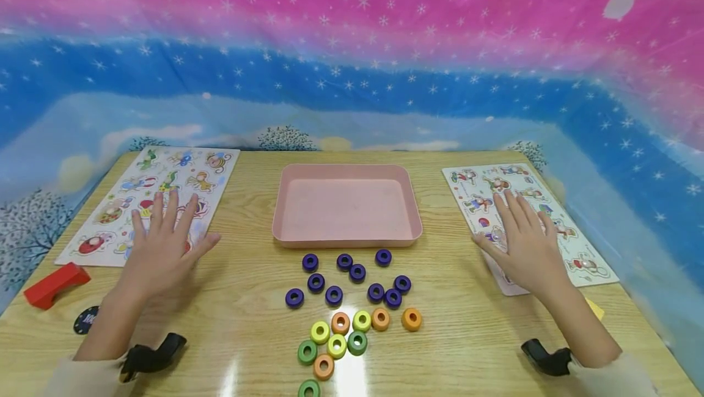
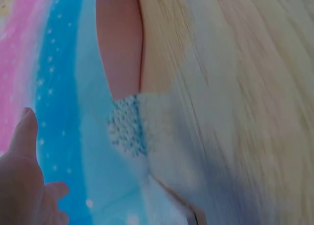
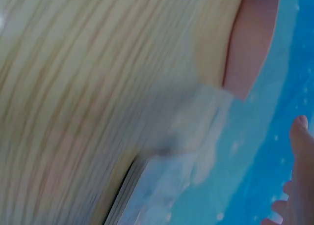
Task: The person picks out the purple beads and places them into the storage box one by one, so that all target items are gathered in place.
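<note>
My left hand (image 1: 164, 251) is spread over the left picture puzzle board (image 1: 220, 186), its fingers straight and holding nothing. Over the right picture board (image 1: 514, 288) my right hand (image 1: 525, 249) has its fingers extended too, with nothing in them. Between the hands, at the back, stands a shallow pink tray (image 1: 346, 242) with nothing in it. Dark purple rings (image 1: 333, 296) lie scattered in front of the tray. Closer to me are several orange rings (image 1: 411, 319), yellow rings (image 1: 320, 332) and green rings (image 1: 307, 352). Both wrist views show the tray's side and part of each hand.
A red arch-shaped block (image 1: 55, 285) and a round black disc (image 1: 86, 320) lie at the left of the wooden table (image 1: 451, 348). A yellow piece (image 1: 595, 309) shows partly behind the right forearm. A patterned cloth (image 1: 352, 91) hangs around the table's back and sides.
</note>
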### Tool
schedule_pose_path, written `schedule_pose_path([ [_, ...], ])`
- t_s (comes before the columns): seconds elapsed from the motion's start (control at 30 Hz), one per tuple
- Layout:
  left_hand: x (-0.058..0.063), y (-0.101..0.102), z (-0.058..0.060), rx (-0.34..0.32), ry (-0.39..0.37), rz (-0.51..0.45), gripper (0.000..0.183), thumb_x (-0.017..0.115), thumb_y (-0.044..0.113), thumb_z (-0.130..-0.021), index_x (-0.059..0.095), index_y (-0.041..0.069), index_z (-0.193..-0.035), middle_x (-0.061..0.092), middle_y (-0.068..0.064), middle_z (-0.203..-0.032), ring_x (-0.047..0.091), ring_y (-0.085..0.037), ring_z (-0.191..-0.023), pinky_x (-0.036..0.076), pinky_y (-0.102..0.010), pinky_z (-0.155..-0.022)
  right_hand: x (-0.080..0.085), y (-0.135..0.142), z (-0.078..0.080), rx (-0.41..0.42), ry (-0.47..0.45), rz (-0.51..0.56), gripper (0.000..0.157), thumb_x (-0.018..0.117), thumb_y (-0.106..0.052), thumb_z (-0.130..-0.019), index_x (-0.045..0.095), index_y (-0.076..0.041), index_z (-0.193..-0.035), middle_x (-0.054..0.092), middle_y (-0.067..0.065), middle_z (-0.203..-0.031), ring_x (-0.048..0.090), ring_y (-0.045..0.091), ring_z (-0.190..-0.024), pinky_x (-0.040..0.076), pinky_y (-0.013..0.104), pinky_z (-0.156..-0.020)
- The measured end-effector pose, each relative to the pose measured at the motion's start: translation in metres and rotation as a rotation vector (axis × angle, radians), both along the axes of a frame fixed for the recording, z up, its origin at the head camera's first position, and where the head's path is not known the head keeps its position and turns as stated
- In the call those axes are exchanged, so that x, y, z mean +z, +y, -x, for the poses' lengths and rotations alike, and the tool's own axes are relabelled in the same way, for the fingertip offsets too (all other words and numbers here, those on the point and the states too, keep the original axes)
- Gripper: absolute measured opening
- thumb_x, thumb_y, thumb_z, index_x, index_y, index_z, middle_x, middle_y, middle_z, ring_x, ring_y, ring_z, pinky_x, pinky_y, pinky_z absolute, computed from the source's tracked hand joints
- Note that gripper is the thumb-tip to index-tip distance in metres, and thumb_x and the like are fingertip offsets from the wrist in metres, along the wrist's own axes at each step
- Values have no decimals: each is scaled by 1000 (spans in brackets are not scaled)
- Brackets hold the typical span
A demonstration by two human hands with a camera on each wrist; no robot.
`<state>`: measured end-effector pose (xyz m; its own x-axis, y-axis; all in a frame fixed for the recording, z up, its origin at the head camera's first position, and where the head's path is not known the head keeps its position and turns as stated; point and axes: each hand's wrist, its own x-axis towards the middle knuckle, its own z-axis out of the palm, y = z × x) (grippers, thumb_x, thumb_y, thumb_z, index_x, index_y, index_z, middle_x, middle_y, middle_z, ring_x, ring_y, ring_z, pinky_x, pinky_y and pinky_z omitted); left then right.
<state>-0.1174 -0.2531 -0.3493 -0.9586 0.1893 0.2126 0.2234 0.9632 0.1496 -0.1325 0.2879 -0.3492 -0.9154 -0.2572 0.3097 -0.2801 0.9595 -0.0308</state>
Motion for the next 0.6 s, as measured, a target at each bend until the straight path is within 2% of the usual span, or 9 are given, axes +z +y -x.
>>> schedule_pose_path([
  [0.17,-7,24,11,-102,1,-52,72,38,49,-84,5,12,-137,-16,-10,-137,-19,-21,-121,-9,-52,-96,-5,-31,-2,96,22,-46,78,46,-55,-77,15,-15,-136,18,10,-137,18,29,-122,17,50,-94],
  [0.23,-9,31,16,-134,-42,-114,71,38,48,-84,6,13,-137,-14,-9,-138,-17,-21,-122,-3,-53,-97,-7,-41,-3,126,18,-50,77,45,-57,-77,18,-15,-136,21,11,-136,22,30,-120,21,49,-93],
  [0.37,-12,44,20,-189,-203,-299,68,38,46,-85,6,17,-137,-12,-7,-139,-11,-23,-124,11,-58,-93,-11,-59,-9,184,-8,-56,75,42,-59,-77,19,-18,-135,21,10,-136,28,31,-117,25,50,-91],
  [0.47,-15,52,24,-231,-284,-415,65,39,45,-86,7,20,-137,-8,-5,-139,-4,-26,-125,14,-59,-92,-11,-68,-15,226,-22,-64,72,42,-58,-77,25,-15,-133,26,13,-133,30,30,-115,25,49,-92],
  [0.53,-20,57,27,-266,-295,-466,62,40,42,-86,12,20,-136,-4,-7,-140,-1,-28,-125,14,-58,-93,-12,-73,-19,251,-34,-62,70,43,-56,-78,31,-12,-130,32,14,-128,33,30,-113,26,47,-92],
  [0.6,-24,60,30,-293,-297,-517,58,42,37,-87,15,19,-136,-1,-10,-140,1,-29,-125,12,-56,-94,-12,-77,-22,275,-44,-52,66,45,-54,-78,37,-9,-127,39,14,-121,39,30,-108,32,45,-88],
])
